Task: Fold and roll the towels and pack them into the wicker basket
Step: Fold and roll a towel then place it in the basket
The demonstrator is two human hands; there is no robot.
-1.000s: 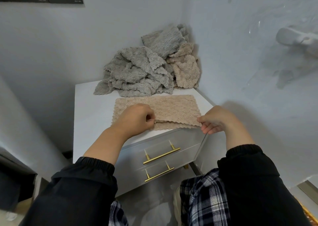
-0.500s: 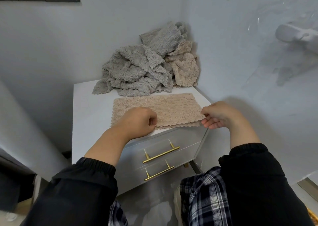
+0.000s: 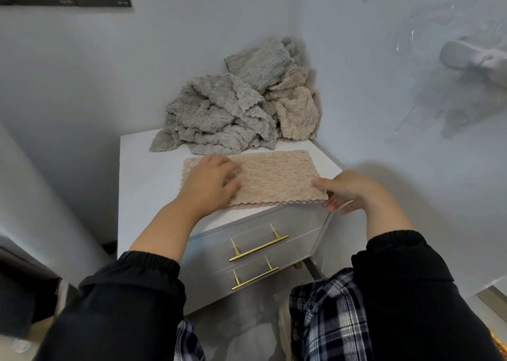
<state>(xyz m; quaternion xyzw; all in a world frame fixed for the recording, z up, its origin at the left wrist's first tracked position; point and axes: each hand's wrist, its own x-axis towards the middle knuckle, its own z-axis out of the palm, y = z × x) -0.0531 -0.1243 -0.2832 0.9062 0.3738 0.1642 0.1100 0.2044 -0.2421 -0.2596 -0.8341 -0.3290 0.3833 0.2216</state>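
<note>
A folded beige towel (image 3: 277, 174) lies flat on the top of a white drawer cabinet (image 3: 148, 174), close to its front edge, and its scalloped lower hem shows just past the upper layer. The left hand (image 3: 211, 182) rests palm down on the left part of this towel; its fingers are stretched out and loose on the cloth, a little blurred, and they grasp nothing. The right hand (image 3: 348, 190) is at the towel's front right corner, with the thumb on top and the fingers under the edge, so it pinches that corner. Behind the towel, in the corner against the walls, sits a crumpled pile of grey towels (image 3: 219, 119) with another beige towel (image 3: 297, 113) at its right side. Below the top, two drawers carry brass bar handles (image 3: 259, 248).
</note>
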